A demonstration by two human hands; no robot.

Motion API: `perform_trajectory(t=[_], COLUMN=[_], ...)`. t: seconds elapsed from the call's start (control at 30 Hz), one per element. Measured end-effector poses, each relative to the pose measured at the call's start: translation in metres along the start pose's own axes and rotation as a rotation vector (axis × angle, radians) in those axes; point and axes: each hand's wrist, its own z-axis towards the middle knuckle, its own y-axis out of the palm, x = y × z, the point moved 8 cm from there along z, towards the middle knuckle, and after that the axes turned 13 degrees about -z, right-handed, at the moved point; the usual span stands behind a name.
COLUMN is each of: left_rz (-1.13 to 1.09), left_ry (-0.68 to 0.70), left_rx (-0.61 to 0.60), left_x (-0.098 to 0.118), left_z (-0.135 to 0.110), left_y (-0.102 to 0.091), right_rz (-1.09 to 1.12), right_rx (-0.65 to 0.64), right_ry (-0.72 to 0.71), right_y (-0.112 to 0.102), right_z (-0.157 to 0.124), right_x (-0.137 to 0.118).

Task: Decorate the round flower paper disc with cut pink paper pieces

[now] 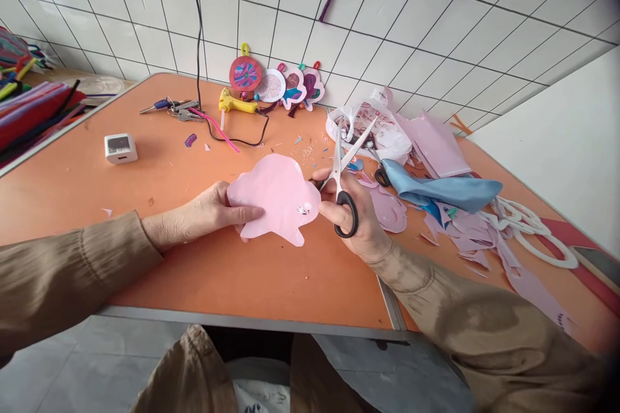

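Note:
A pink paper cutout (pixel 276 197) with a rounded, animal-like outline is held above the table. My left hand (pixel 213 210) pinches its left side, thumb on top. At the cutout's right edge, my right hand (pixel 361 222) carries a pair of scissors (pixel 338 171) with black handles. Their blades point up and away from the paper, spread apart. The fingers of my right hand also reach the cutout's right edge; whether they grip it I cannot tell. A small dark and white mark shows near that edge.
A yellow glue gun (pixel 236 102), keys (pixel 184 110) and a white charger (pixel 121 148) lie on the orange table (pixel 194 277). Decorated tags (pixel 246 73) lean on the tiled wall. To the right are a plastic bag (pixel 394 135), blue cloth (pixel 445 192), pink scraps (pixel 472 235) and white cord (pixel 547 239).

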Motion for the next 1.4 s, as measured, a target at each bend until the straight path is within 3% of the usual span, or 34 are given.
perform_trajectory(t=[0.37,0.7,1.07,1.3,1.4], left_rz=[0.027,-0.004,-0.011,-0.016,-0.018], left_ry=[-0.026,-0.018,0.07,0.028,0.03], left_rx=[-0.025,-0.038,-0.238,-0.247,-0.197], left_x=[0.006,0.001,-0.005,0.003,0.006], left_z=[-0.002,0.002,0.007,0.001,0.001], left_y=[0.006,0.005,0.008,0.011,0.009], right_rz=[-0.198,-0.156,-0.091,-0.117,-0.146], right_rx=[0.222,0.181,0.087,0.066,0.111], right_ry=[-0.055,0.005,0.048,0.001,-0.043], right_y=[-0.004,-0.005,0.002,0.008,0.005], right_z=[-0.003,-0.004,0.008,0.012,0.013], right_x=[-0.026,-0.013,-0.005,-0.006,-0.01])
